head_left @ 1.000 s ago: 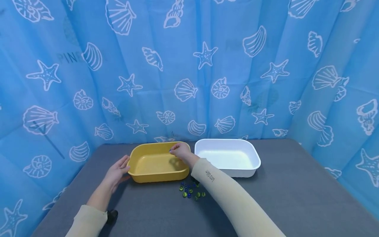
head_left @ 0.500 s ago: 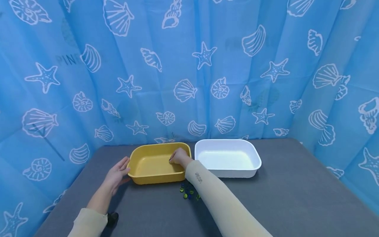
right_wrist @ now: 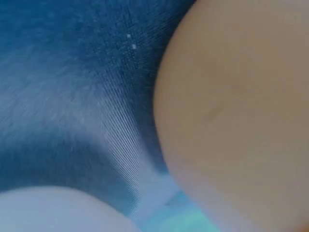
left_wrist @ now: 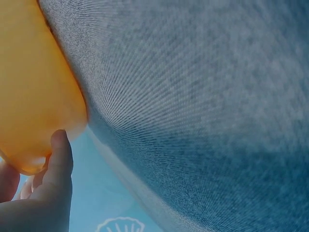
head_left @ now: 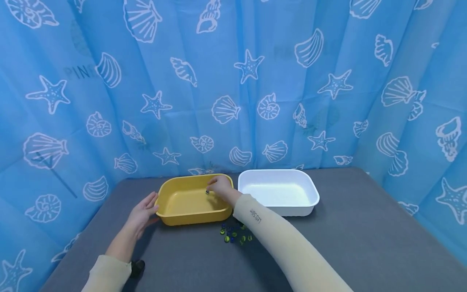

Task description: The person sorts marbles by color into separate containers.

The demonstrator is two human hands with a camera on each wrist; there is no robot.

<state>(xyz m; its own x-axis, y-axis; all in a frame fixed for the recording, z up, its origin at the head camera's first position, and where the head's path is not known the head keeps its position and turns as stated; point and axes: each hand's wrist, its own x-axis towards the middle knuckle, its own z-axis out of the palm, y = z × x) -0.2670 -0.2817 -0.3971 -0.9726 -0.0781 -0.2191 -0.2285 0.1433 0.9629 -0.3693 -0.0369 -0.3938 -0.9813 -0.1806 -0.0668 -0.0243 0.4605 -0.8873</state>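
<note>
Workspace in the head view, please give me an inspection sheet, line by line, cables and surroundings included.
Surface: dark grey, cloth-like tabletop.
Job's things: yellow, rounded rectangular, plastic-looking tray; white, rounded rectangular, plastic-looking tray beside it, on the right; small, glassy blue and green marbles in front, partly behind the right sleeve.
Clutter: small black object at the left cuff, identity unclear.
Grippers: left grip touches the yellow tray's left end; right grip is over that tray, a small dark piece at its fingertips, held or not unclear.
Cables: nothing seen.
Surroundings: blue fabric curtain with white shell and starfish prints.
</note>
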